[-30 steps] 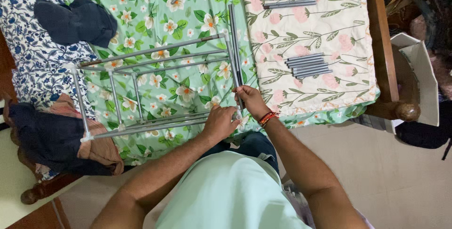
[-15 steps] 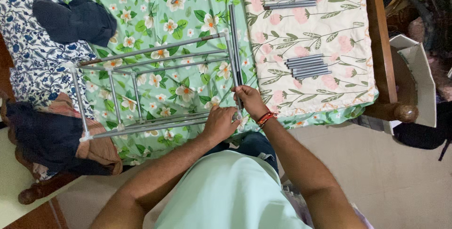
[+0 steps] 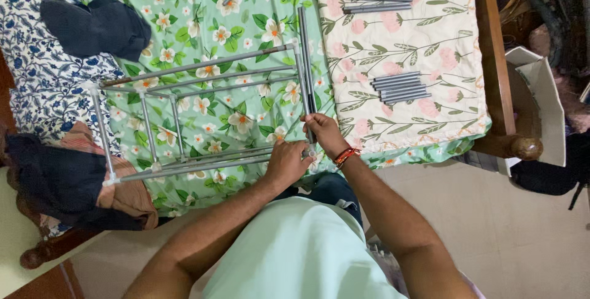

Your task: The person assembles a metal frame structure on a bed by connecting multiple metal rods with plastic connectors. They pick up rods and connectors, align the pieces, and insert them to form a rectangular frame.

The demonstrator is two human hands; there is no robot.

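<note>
A grey metal rack frame (image 3: 203, 118) of rods lies flat on a green floral bedsheet (image 3: 196, 10). My left hand (image 3: 286, 162) grips the frame's near right corner, where the long rods meet a white joint. My right hand (image 3: 322, 132) is closed around the lower end of an upright grey rod (image 3: 305, 59) at that same corner. An orange band sits on my right wrist.
Loose grey rods lie on the pink floral sheet: one bundle (image 3: 399, 87) at the middle, another (image 3: 376, 4) near the top. Dark clothes (image 3: 98, 25) lie at upper left, more cloth (image 3: 67, 182) at lower left. A wooden bed post (image 3: 522, 146) and an open cardboard box (image 3: 547, 108) stand at right.
Both hands stay at the frame's near right corner, with the fingers shifting slightly on the rod. The view has drifted a little.
</note>
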